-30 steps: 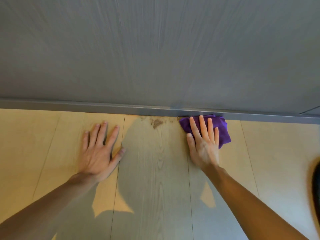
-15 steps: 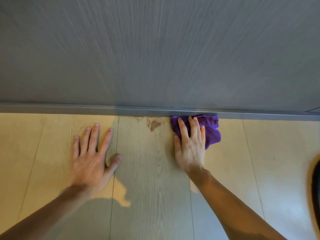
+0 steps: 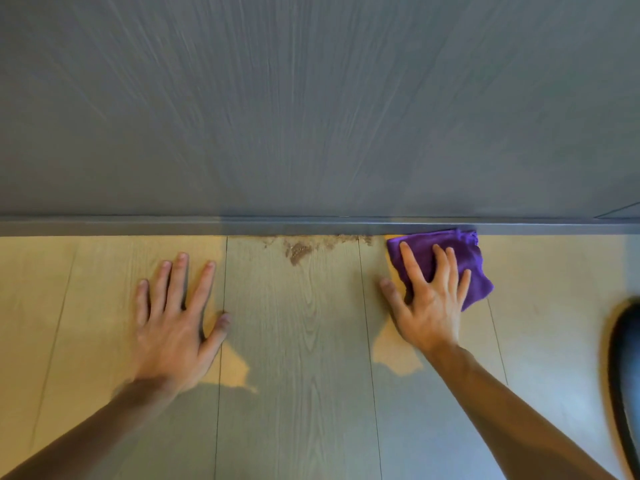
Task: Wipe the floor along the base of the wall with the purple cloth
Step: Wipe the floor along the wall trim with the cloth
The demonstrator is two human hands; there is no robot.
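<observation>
Warm light is falling on the floor in yellow patches, while a broad grey shadow is covering the middle planks. The wall is looking dim and streaked. A dark shape is blurring at the right edge.

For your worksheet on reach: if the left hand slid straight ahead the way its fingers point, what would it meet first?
Probably the grey skirting strip at the wall's base; the floor ahead of the left hand looks bare.
</observation>
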